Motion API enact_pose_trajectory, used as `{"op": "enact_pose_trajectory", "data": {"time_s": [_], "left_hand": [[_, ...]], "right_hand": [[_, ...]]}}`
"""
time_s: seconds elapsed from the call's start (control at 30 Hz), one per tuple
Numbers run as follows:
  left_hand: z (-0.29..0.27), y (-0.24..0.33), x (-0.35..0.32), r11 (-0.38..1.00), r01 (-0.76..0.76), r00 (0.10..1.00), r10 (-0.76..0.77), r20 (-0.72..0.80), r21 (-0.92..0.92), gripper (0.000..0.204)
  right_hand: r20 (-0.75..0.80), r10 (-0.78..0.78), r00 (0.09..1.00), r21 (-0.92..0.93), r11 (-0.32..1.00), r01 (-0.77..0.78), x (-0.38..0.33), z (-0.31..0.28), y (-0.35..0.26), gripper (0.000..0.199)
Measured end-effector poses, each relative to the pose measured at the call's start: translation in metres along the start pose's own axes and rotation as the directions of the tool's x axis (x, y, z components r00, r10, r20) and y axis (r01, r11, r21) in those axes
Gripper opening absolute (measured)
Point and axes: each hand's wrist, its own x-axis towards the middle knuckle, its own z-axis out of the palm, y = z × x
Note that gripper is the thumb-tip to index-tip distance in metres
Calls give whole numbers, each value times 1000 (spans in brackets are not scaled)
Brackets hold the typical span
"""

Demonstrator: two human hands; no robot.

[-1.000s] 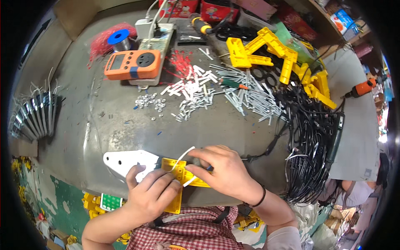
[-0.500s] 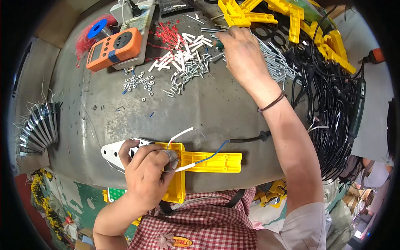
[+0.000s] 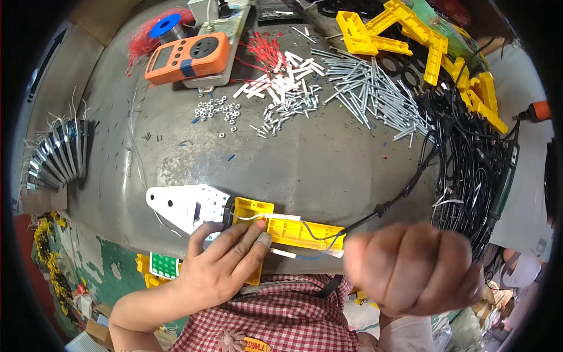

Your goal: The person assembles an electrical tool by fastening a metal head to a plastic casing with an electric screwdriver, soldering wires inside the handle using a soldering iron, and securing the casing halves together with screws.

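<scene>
My left hand (image 3: 229, 261) grips a yellow T-shaped plastic housing (image 3: 305, 233), its fingertips pressed on the inside near the crosspiece. One finger wears a grey covering. A pointed white metal plate (image 3: 185, 205) with a dark edge joins the housing at the left. Across the housing run wires in white sleeves (image 3: 284, 217), and a blue wire lies lower down. They lead to a black cable (image 3: 363, 220) stretching to the right. My right hand (image 3: 410, 267) is a closed fist, blurred and raised beside the housing's right end; what it holds, if anything, is hidden.
Long screws (image 3: 375, 88), short screws (image 3: 287, 111), white sleeves (image 3: 284, 79) and nuts (image 3: 217, 111) lie in piles at the back. An orange meter (image 3: 187, 58) stands back left. Yellow housings (image 3: 434, 56) and bundled black cables (image 3: 469, 170) are at the right.
My right hand has come back from the screw pile, where it held a green-handled tool, to near the housing. My left fingers have shifted onto the wires, which now lie along the housing.
</scene>
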Motion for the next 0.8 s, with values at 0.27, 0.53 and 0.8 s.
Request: {"op": "enact_pose_trajectory", "data": {"time_s": [0.27, 0.53, 0.8], "left_hand": [[5, -1, -1, 998, -7, 998, 3, -62, -58, 37], [2, -4, -1, 994, -19, 997, 10, -78, -109, 29], [1, -4, 2, 996, -29, 999, 25, -44, -90, 29]], "right_hand": [[-53, -3, 999, 350, 936, 21, 9, 14, 20, 40], [-137, 25, 990, -107, 993, -40, 29, 35, 6, 47], [-59, 210, 976, 206, 959, -194, 45, 23, 10, 32]]}}
